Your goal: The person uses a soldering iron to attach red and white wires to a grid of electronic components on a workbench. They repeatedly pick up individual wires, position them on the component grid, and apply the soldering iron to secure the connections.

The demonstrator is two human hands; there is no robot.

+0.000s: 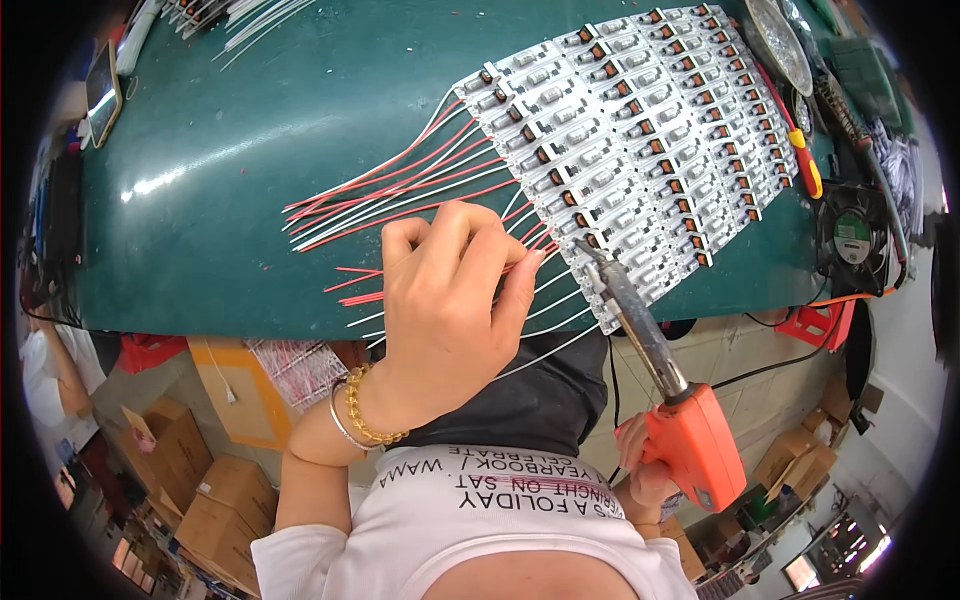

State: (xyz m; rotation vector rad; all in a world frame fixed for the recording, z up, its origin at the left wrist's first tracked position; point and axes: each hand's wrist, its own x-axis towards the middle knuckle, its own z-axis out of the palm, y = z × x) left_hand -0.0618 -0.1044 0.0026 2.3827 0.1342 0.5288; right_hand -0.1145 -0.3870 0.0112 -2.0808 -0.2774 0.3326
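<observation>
A panel of white circuit boards (640, 140), set with rows of small parts, lies slanted across the green table. Red and white wires (400, 185) fan out to the left from its near-left edge. My left hand (450, 310) is closed beside that edge, thumb and forefinger pinching a red wire; the fingers partly hide the grip. With my right hand (645, 465) I hold an orange soldering gun (700, 450) by its handle. Its metal barrel points up and left, and the tip is at the board edge, close to the pinched wire. Whether it touches, I cannot tell.
A red-and-yellow screwdriver (805, 165), a round metal dish (780, 45) and a black fan (852, 238) are at the right. A phone (102, 95) lies far left, more white wires (265, 25) at the back. Cardboard boxes (230, 510) stand on the floor.
</observation>
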